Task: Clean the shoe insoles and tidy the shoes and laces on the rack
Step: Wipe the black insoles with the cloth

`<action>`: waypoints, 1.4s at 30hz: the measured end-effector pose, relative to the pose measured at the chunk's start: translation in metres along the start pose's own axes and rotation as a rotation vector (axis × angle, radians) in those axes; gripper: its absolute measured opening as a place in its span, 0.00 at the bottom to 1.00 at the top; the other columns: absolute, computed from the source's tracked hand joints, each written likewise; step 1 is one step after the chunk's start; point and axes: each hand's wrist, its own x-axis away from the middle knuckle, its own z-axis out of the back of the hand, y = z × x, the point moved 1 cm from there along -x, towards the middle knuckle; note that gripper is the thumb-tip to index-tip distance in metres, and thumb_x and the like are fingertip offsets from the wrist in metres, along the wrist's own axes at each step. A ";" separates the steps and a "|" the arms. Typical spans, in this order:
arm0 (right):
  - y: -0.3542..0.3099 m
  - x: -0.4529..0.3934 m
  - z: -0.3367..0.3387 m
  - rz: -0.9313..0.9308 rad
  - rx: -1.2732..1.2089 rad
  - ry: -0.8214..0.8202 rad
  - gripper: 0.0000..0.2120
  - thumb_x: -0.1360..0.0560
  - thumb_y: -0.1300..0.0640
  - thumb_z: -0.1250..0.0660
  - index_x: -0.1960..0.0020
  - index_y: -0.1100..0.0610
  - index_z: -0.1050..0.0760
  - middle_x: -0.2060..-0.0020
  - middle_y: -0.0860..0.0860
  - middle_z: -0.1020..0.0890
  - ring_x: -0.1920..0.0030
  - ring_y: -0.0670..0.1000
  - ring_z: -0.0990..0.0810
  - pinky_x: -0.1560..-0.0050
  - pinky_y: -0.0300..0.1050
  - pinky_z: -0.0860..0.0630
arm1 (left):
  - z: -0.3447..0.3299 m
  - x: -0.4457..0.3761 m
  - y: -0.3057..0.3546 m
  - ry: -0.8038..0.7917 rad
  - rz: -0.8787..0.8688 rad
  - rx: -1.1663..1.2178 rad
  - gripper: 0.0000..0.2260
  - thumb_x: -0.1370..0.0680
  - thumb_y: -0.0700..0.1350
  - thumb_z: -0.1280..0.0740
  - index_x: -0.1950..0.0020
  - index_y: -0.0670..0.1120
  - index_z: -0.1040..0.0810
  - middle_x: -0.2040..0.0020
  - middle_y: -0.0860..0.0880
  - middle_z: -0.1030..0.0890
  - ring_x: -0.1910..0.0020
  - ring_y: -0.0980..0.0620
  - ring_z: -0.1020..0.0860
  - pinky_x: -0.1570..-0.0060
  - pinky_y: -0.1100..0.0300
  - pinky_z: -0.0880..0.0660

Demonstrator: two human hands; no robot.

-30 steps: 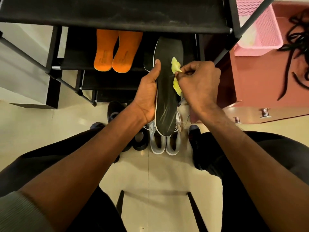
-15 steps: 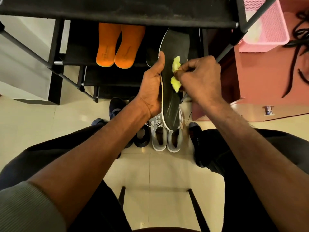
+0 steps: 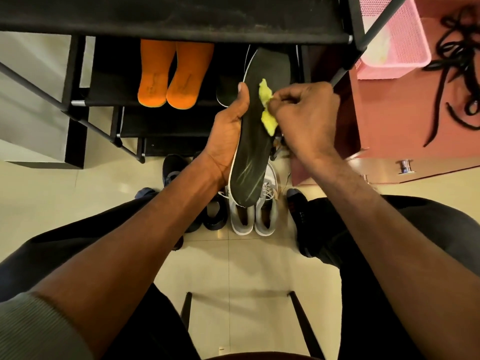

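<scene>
My left hand [image 3: 228, 131] grips a long black insole [image 3: 255, 141] by its left edge, thumb lying along the rim, holding it lengthwise in front of the black shoe rack [image 3: 181, 19]. My right hand [image 3: 306, 118] pinches a crumpled yellow cloth [image 3: 267, 110] and presses it on the insole's right side near the middle. Pale streaks show on the insole's near end. Two orange insoles [image 3: 174, 76] lie side by side on a rack shelf. Another dark insole [image 3: 224, 96] lies on that shelf beside my thumb. White sneakers [image 3: 253, 214] stand on the floor under the insole.
Dark shoes [image 3: 192, 201] stand left of the sneakers. A pink basket [image 3: 400, 42] and a tangle of black laces [image 3: 457, 74] lie on a reddish surface at the right. My knees flank the tiled floor [image 3: 241, 268]; two black stool legs show at the bottom.
The cloth in my right hand has shifted slightly along the insole's middle. The view has drifted a little; my left hand keeps the same hold.
</scene>
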 end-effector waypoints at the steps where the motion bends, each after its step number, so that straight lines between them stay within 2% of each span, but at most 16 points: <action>1: -0.004 0.009 -0.004 0.023 -0.030 -0.061 0.04 0.29 0.57 0.26 0.57 0.51 0.12 0.66 0.42 0.14 0.63 0.42 0.15 0.56 0.49 0.16 | 0.001 0.002 0.003 0.016 -0.015 -0.002 0.26 0.13 0.59 0.47 0.37 0.39 0.23 0.45 0.38 0.20 0.43 0.40 0.22 0.35 0.43 0.25; 3: -0.012 0.028 -0.013 0.063 -0.109 -0.169 0.04 0.28 0.59 0.24 0.57 0.52 0.12 0.66 0.43 0.14 0.64 0.42 0.15 0.58 0.49 0.16 | 0.005 0.005 0.011 0.071 -0.058 -0.040 0.27 0.12 0.57 0.48 0.51 0.40 0.17 0.58 0.44 0.16 0.57 0.47 0.16 0.52 0.53 0.17; 4: -0.014 0.034 -0.016 0.067 -0.144 -0.204 0.04 0.28 0.60 0.24 0.57 0.52 0.12 0.66 0.43 0.14 0.63 0.42 0.15 0.57 0.48 0.16 | 0.007 0.005 0.012 0.091 -0.086 -0.056 0.29 0.12 0.55 0.48 0.60 0.43 0.15 0.65 0.47 0.17 0.64 0.51 0.16 0.61 0.58 0.18; 6: -0.016 0.037 -0.019 0.094 -0.114 -0.216 0.04 0.27 0.59 0.24 0.56 0.52 0.12 0.66 0.42 0.14 0.63 0.41 0.15 0.57 0.42 0.16 | 0.012 0.003 0.014 0.090 -0.141 -0.063 0.34 0.12 0.53 0.49 0.71 0.47 0.16 0.71 0.51 0.20 0.71 0.55 0.19 0.68 0.62 0.21; 8: -0.014 0.029 -0.016 0.149 0.045 -0.151 0.03 0.26 0.57 0.25 0.54 0.51 0.12 0.65 0.43 0.15 0.64 0.43 0.16 0.57 0.41 0.17 | 0.009 0.000 0.012 0.052 -0.087 -0.058 0.32 0.12 0.55 0.49 0.66 0.45 0.16 0.67 0.48 0.18 0.66 0.52 0.17 0.63 0.59 0.20; 11: -0.006 0.007 -0.006 0.101 0.139 -0.014 0.05 0.26 0.56 0.27 0.52 0.51 0.12 0.61 0.47 0.13 0.59 0.47 0.15 0.52 0.47 0.16 | 0.006 -0.004 0.007 -0.001 -0.031 0.000 0.24 0.12 0.57 0.49 0.44 0.41 0.20 0.52 0.43 0.16 0.53 0.46 0.17 0.51 0.52 0.18; 14: 0.000 -0.002 0.002 0.072 0.131 0.034 0.05 0.27 0.58 0.27 0.54 0.52 0.13 0.63 0.46 0.14 0.60 0.46 0.15 0.51 0.47 0.17 | 0.007 -0.005 0.006 -0.018 -0.041 -0.045 0.23 0.12 0.56 0.50 0.37 0.42 0.22 0.49 0.43 0.17 0.52 0.46 0.18 0.50 0.52 0.19; 17: -0.003 0.011 -0.006 0.108 0.047 -0.064 0.04 0.27 0.58 0.26 0.56 0.53 0.12 0.65 0.44 0.15 0.64 0.43 0.16 0.57 0.46 0.16 | 0.004 0.002 0.009 0.025 -0.056 -0.082 0.24 0.12 0.57 0.48 0.42 0.40 0.21 0.51 0.42 0.18 0.51 0.45 0.19 0.48 0.52 0.20; 20: -0.011 0.032 -0.017 0.178 -0.096 -0.191 0.05 0.26 0.60 0.26 0.53 0.54 0.12 0.65 0.43 0.15 0.65 0.41 0.17 0.60 0.44 0.17 | 0.011 0.002 0.017 0.129 -0.116 -0.107 0.28 0.12 0.53 0.47 0.64 0.43 0.18 0.67 0.48 0.21 0.67 0.52 0.19 0.61 0.61 0.20; 21: -0.013 0.037 -0.019 0.188 -0.145 -0.235 0.05 0.26 0.61 0.25 0.53 0.54 0.12 0.65 0.42 0.15 0.65 0.39 0.17 0.61 0.41 0.18 | 0.015 0.002 0.019 0.140 -0.145 -0.093 0.29 0.12 0.53 0.46 0.67 0.44 0.18 0.68 0.49 0.21 0.68 0.53 0.19 0.63 0.62 0.20; 25: -0.017 0.042 -0.023 0.267 -0.089 -0.324 0.04 0.26 0.59 0.26 0.53 0.53 0.12 0.66 0.42 0.16 0.65 0.42 0.18 0.61 0.40 0.20 | 0.022 0.003 0.019 0.099 -0.046 0.010 0.25 0.14 0.59 0.45 0.52 0.41 0.20 0.60 0.44 0.17 0.59 0.46 0.17 0.56 0.54 0.18; 28: -0.006 0.020 -0.016 0.239 0.133 -0.198 0.05 0.26 0.57 0.27 0.53 0.51 0.12 0.62 0.46 0.14 0.62 0.46 0.17 0.54 0.48 0.17 | 0.018 0.000 0.022 0.090 -0.099 0.041 0.22 0.13 0.56 0.45 0.36 0.39 0.23 0.46 0.41 0.17 0.44 0.42 0.18 0.36 0.46 0.22; 29: -0.003 0.013 -0.012 0.210 0.166 -0.131 0.06 0.26 0.57 0.28 0.53 0.51 0.13 0.63 0.47 0.14 0.62 0.48 0.17 0.53 0.50 0.17 | 0.016 0.000 0.023 0.092 -0.113 0.025 0.21 0.12 0.54 0.46 0.34 0.39 0.24 0.44 0.42 0.16 0.42 0.43 0.18 0.35 0.47 0.22; 33: 0.003 0.003 -0.003 0.201 0.208 -0.019 0.06 0.25 0.57 0.29 0.52 0.53 0.13 0.60 0.49 0.14 0.59 0.50 0.17 0.52 0.48 0.19 | 0.008 0.003 0.025 0.148 -0.132 -0.056 0.18 0.11 0.49 0.48 0.47 0.43 0.21 0.56 0.47 0.13 0.58 0.51 0.14 0.57 0.57 0.17; 38: 0.005 -0.005 0.003 0.173 0.205 0.057 0.07 0.25 0.56 0.29 0.50 0.53 0.13 0.60 0.49 0.14 0.59 0.49 0.16 0.50 0.47 0.18 | 0.006 0.005 0.026 0.111 -0.134 -0.058 0.20 0.11 0.52 0.48 0.38 0.40 0.22 0.51 0.45 0.14 0.56 0.49 0.15 0.55 0.56 0.16; 42: 0.004 0.005 -0.007 0.267 0.163 -0.127 0.07 0.25 0.57 0.29 0.50 0.54 0.13 0.61 0.47 0.14 0.62 0.47 0.17 0.55 0.48 0.17 | 0.003 0.008 0.028 0.090 -0.102 -0.100 0.25 0.11 0.51 0.49 0.51 0.42 0.16 0.60 0.46 0.15 0.62 0.51 0.15 0.61 0.58 0.18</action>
